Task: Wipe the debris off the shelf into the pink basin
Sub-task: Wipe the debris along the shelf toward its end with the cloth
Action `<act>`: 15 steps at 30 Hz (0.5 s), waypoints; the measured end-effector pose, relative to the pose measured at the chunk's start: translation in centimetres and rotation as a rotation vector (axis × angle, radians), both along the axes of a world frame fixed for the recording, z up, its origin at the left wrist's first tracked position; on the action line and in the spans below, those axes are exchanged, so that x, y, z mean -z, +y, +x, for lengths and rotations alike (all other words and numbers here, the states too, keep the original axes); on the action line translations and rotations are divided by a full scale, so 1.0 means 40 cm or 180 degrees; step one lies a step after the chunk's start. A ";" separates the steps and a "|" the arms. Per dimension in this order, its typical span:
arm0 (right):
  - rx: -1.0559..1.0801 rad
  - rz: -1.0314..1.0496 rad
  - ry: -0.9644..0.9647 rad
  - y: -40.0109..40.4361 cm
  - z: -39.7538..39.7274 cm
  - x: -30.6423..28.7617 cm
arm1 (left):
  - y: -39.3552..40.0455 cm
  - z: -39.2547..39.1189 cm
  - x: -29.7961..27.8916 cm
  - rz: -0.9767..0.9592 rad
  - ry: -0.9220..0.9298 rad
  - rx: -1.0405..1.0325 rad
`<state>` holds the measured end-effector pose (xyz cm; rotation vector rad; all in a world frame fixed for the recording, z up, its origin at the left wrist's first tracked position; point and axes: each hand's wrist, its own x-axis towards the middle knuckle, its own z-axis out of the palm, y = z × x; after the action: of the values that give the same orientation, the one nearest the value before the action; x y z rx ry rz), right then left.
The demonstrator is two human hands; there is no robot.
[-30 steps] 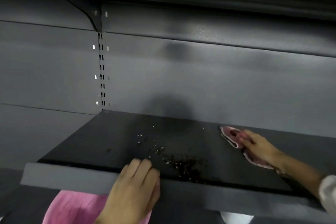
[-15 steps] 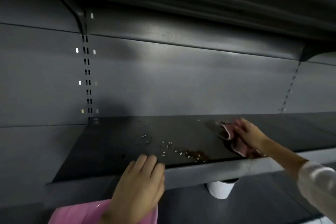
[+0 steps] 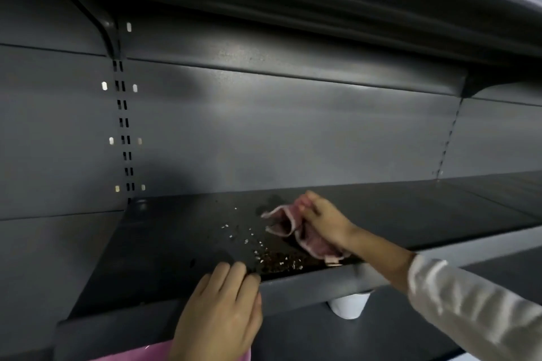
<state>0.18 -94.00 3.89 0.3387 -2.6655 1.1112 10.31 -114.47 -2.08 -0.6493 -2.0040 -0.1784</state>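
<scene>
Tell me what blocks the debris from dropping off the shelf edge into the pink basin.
The left hand rests over the shelf lip just left of the debris, above the pink basin. Nothing else visibly blocks it.

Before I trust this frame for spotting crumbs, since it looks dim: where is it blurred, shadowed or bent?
Head view: dim overall, with a soft bright patch on the back panel; the right hand and pink cloth are motion-blurred; a shadow darkens the shelf near the left hand; wide-angle lens bends the shelf edges; debris stays readable.
</scene>
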 end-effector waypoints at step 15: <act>0.0474 0.0370 -0.0243 0.108 -0.234 0.028 | 0.018 -0.014 0.015 -0.0028 0.0064 -0.0300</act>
<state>-9.17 -89.70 2.77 0.1173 -2.7763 0.9456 9.74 -113.77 -2.66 -0.5588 -2.0120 -0.1063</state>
